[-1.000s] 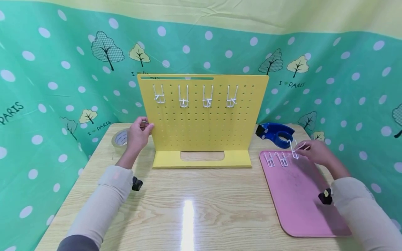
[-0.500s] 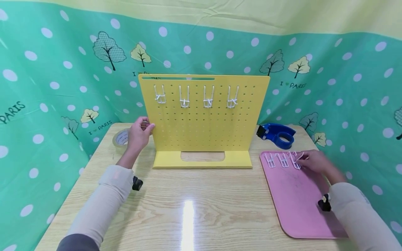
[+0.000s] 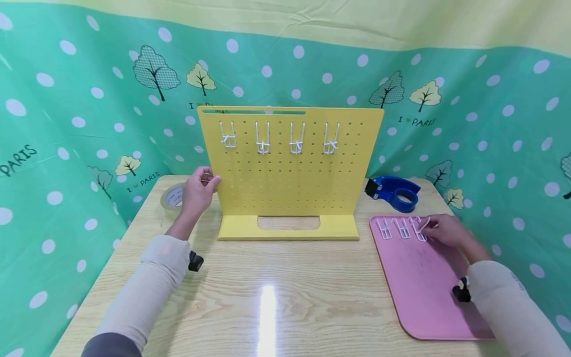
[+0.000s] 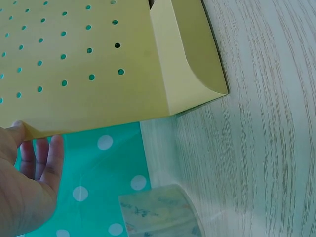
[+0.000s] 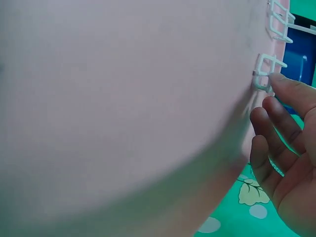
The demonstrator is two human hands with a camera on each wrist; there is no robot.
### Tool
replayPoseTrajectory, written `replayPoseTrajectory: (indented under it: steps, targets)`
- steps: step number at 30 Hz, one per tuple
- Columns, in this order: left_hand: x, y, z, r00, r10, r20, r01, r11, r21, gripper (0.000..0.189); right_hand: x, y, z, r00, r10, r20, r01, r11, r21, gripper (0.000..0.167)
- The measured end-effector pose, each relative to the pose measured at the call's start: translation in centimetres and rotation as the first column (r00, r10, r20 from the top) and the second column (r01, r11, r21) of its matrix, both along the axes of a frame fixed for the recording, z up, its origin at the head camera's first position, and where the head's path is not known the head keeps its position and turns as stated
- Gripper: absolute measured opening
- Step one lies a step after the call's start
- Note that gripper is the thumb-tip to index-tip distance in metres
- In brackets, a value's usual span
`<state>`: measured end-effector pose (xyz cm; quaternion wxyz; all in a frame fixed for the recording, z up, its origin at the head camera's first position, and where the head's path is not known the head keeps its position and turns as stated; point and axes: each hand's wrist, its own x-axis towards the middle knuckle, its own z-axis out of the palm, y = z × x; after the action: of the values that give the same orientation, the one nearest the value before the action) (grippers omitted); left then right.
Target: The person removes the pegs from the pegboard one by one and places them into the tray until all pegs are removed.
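A yellow pegboard (image 3: 290, 178) stands upright on its base, with several white wire hooks (image 3: 296, 139) hanging in a row near its top. My left hand (image 3: 198, 191) grips the board's left edge, thumb on the front face and fingers behind; the left wrist view shows the same hold by my left hand (image 4: 29, 182). At the far end of the pink tray (image 3: 428, 287), my right hand (image 3: 446, 230) pinches a white wire hook (image 3: 419, 231). The right wrist view has my thumb at that hook (image 5: 264, 72). Two similar hooks (image 3: 403, 228) lie to its left.
A blue tape dispenser (image 3: 394, 192) sits behind the tray. Left of the board, a roll of clear tape (image 3: 172, 196) lies on the wooden table (image 3: 223, 297). A green dotted curtain (image 3: 285, 74) hangs close behind the table and along both sides.
The right hand has lowered its hook onto the tray, beside the two others. The left hand keeps its hold on the pegboard's edge.
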<state>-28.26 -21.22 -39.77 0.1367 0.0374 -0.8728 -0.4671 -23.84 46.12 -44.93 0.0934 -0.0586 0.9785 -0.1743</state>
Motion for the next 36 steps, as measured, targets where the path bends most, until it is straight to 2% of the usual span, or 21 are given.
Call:
replayPoseTrajectory:
  steps: [5, 11, 18, 21, 24, 31, 33, 36]
  targets:
    - [0.0, 0.0, -0.1, 1.000, 0.002, -0.005, -0.002, 1.000, -0.008, 0.028, -0.2, 0.4, 1.1, 0.999, 0.023, -0.042, -0.024, 1.000, -0.013, 0.020]
    - [0.0, 0.0, -0.1, 1.000, 0.008, -0.016, -0.008, 1.000, -0.010, 0.028, -0.8, 0.2, 3.8, 0.981, -0.015, -0.194, 0.009, 0.999, -0.033, 0.022]
    - [0.1, 0.1, 0.0, 1.000, 0.014, -0.018, -0.014, 1.000, -0.023, 0.028, -1.5, -4.0, 7.6, 0.945, -0.109, -0.310, 0.090, 0.993, -0.074, 0.029]
    - [0.1, 0.1, 0.0, 1.000, 0.012, -0.018, -0.012, 1.000, -0.022, 0.028, -2.0, -6.6, 9.5, 0.911, -0.108, -0.399, 0.078, 0.993, -0.090, 0.028]
    - [0.1, 0.1, -0.1, 1.000, 0.009, -0.013, -0.009, 1.000, -0.015, 0.028, -2.5, -9.5, 11.3, 0.861, -0.097, -0.499, 0.043, 0.992, -0.118, 0.025]
    - [0.0, 0.0, -0.3, 1.000, 0.002, -0.004, -0.002, 1.000, -0.006, 0.028, -3.8, -16.7, 13.9, 0.741, 0.010, -0.671, -0.139, 0.980, -0.139, 0.018]
    - [0.0, 0.0, -0.3, 1.000, 0.001, -0.003, -0.001, 1.000, -0.003, 0.028, -4.1, -18.5, 14.5, 0.719, 0.036, -0.694, -0.181, 0.974, -0.138, 0.018]
    - [-0.1, 0.0, -0.2, 1.000, 0.007, -0.008, -0.007, 1.000, -0.006, 0.028, -4.6, -21.1, 15.2, 0.698, 0.066, -0.713, -0.229, 0.964, -0.135, 0.019]
